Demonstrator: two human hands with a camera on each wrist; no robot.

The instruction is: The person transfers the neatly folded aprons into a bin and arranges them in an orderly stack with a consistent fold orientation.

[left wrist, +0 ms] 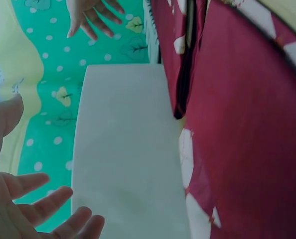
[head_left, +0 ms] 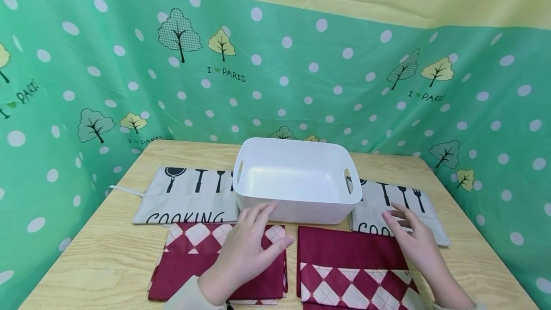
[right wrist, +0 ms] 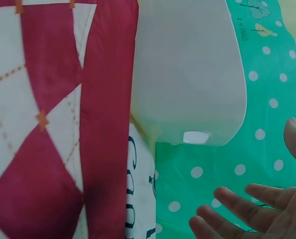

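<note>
My left hand (head_left: 247, 245) hovers over the left folded maroon cloth (head_left: 189, 271) with argyle diamonds, fingers spread and holding nothing. Its fingertips overlap the front wall of a white plastic bin (head_left: 297, 209) in the head view. On the other side, my right hand (head_left: 415, 240) is held over the edge of the right folded maroon cloth (head_left: 348, 248), fingers loosely bent with nothing in them. Beyond its fingertips lies a folded white cloth (head_left: 426, 221) printed with black utensils. The bin stands upright between the hands, and its visible inside holds nothing.
A second folded white cloth (head_left: 185, 200) with utensil prints and "COOKING" lettering lies left of the bin, a white strap (head_left: 126, 190) sticking out. Everything rests on a wooden table (head_left: 86, 257). Green dotted fabric (head_left: 267, 71) hangs behind and at both sides.
</note>
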